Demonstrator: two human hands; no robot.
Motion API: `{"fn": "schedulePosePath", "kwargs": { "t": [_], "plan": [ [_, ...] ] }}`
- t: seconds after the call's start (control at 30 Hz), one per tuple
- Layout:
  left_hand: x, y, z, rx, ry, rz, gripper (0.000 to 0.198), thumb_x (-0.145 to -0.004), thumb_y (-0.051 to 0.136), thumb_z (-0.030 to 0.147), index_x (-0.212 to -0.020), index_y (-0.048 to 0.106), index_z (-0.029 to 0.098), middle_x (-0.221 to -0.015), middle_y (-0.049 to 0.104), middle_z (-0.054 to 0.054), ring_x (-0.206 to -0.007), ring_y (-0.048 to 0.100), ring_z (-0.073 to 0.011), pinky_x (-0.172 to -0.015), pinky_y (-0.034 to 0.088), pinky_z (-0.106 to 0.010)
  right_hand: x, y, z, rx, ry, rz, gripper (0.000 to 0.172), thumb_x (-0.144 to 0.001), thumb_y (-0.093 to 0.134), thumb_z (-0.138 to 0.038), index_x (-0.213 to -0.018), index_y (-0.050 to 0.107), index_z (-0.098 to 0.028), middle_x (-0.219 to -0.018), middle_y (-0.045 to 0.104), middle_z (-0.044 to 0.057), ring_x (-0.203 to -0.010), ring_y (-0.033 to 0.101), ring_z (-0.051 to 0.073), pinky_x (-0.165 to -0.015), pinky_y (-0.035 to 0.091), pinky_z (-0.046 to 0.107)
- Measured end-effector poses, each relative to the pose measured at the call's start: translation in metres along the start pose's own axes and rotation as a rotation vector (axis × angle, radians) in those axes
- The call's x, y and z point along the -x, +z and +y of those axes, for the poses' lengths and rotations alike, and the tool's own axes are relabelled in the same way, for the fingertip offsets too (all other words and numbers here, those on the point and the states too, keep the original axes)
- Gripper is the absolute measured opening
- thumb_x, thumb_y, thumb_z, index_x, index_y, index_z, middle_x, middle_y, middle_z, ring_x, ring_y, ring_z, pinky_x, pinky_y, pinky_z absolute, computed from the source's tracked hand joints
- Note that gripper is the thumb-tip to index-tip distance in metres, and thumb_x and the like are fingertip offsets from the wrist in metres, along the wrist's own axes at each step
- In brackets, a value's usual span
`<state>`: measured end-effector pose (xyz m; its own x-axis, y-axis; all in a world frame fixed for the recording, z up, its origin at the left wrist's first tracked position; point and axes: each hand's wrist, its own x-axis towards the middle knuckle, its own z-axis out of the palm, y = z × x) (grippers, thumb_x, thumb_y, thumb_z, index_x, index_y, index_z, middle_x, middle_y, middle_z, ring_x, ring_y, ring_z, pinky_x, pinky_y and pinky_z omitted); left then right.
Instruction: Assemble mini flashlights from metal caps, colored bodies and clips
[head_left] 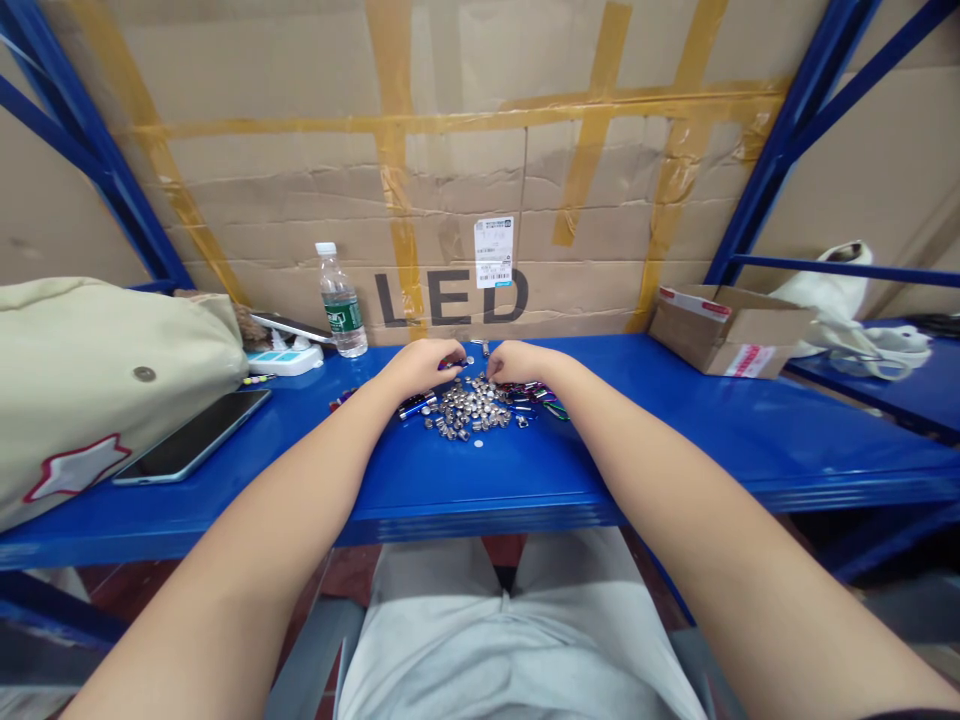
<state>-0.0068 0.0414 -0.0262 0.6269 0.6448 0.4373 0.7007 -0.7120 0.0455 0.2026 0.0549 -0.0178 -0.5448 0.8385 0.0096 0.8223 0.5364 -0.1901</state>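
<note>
A heap of small silver metal parts (471,408) lies on the blue shelf (675,440), with several small coloured keychain torches (418,405) and clips (551,403) beside it. My left hand (416,365) rests at the heap's far left edge, fingers curled round a small purple piece. My right hand (519,362) is at the heap's far right edge, fingers bent down and pinched over small parts; what they grip is too small to name.
A water bottle (341,303), a power strip (285,360) and a phone (289,327) stand at the back left. A tablet (193,436) and a beige bag (90,380) lie left. A cardboard box (727,328) sits right. A taped carton wall (480,170) is behind.
</note>
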Motion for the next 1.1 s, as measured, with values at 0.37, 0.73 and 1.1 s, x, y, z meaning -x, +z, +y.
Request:
{"fn": "schedulePosePath", "kwargs": {
  "t": [0.37,0.73,1.1],
  "plan": [
    [0.001,0.001,0.000,0.033,-0.019,-0.024,0.021,-0.080,0.055,0.025,-0.099,0.062,0.020,-0.096,0.070,-0.003,-0.088,0.063,-0.0172,-0.077,0.046,-0.028,0.004,-0.006,0.001,-0.097,-0.061,0.110,0.020,-0.066,0.061,-0.013,-0.081,0.073,-0.017,-0.086,0.073,0.005,-0.079,0.065,0.017,-0.072,0.049,0.026],
    [0.000,0.006,-0.008,0.129,-0.025,-0.004,0.019,-0.078,0.056,0.027,-0.095,0.062,0.019,-0.092,0.071,-0.003,-0.082,0.065,-0.0160,-0.076,0.048,-0.027,-0.001,-0.003,-0.013,-0.373,-0.201,0.306,0.024,-0.072,0.061,-0.017,-0.095,0.066,-0.013,-0.090,0.070,0.007,-0.081,0.063,0.014,-0.072,0.049,0.023],
    [0.001,0.006,-0.008,0.130,-0.060,0.006,0.018,-0.077,0.057,0.024,-0.094,0.062,0.019,-0.090,0.071,-0.003,-0.082,0.064,-0.0157,-0.078,0.049,-0.028,0.002,-0.005,-0.005,-0.246,-0.144,0.241,0.019,-0.072,0.056,-0.013,-0.086,0.068,-0.014,-0.087,0.071,0.005,-0.078,0.062,0.015,-0.070,0.046,0.023]
  ]
}}
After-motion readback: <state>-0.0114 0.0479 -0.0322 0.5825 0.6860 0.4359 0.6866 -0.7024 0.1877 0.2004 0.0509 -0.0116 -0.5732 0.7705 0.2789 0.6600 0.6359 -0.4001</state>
